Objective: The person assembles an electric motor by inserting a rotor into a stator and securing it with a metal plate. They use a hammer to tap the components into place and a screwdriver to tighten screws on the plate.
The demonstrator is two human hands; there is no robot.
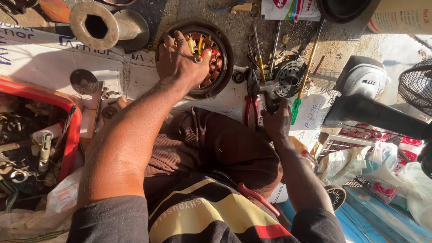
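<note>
Cluttered repair surface (135, 76) seen from above, with a motor stator being handled.

The left hand (180, 60) is laid over the motor stator (211, 58), its fingers spread and curled among the copper windings and the coloured leads; nothing is clamped in it. The right hand (276, 119) is closed on a dark tool handle (270, 104), just beside the red-handled pliers (251, 105) and near a green-handled screwdriver (302, 81). The stator lies flat at the far middle of the surface, between a pipe flange (105, 24) and a small finned rotor part (290, 77). It is judged heavy and rigid in its dark steel rim, where hold is best taken; the windings and thin leads are judged fragile and should be spared any pull. A red tray (72, 130) of parts is set at the left.
</note>
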